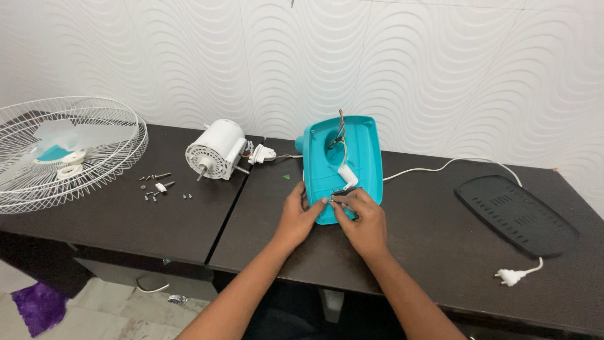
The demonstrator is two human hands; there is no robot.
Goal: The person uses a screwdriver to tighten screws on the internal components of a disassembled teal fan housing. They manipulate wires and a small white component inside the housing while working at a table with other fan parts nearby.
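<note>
A teal plastic fan base shell (362, 151) lies open side up on the dark table, with coloured wires and a white cylindrical part (348, 175) inside it. My left hand (299, 214) rests on the shell's near left edge, fingers curled against it. My right hand (362, 217) sits at the near end of the shell, fingertips pinched on a small dark part (343, 195) inside it.
A white fan motor (217, 150) with a shaft stands to the left, beside a white connector piece (262, 153). Several loose screws (157, 186) lie near a white wire fan guard (63, 151). A black base plate (516, 214) and white cord with plug (511, 276) lie at right.
</note>
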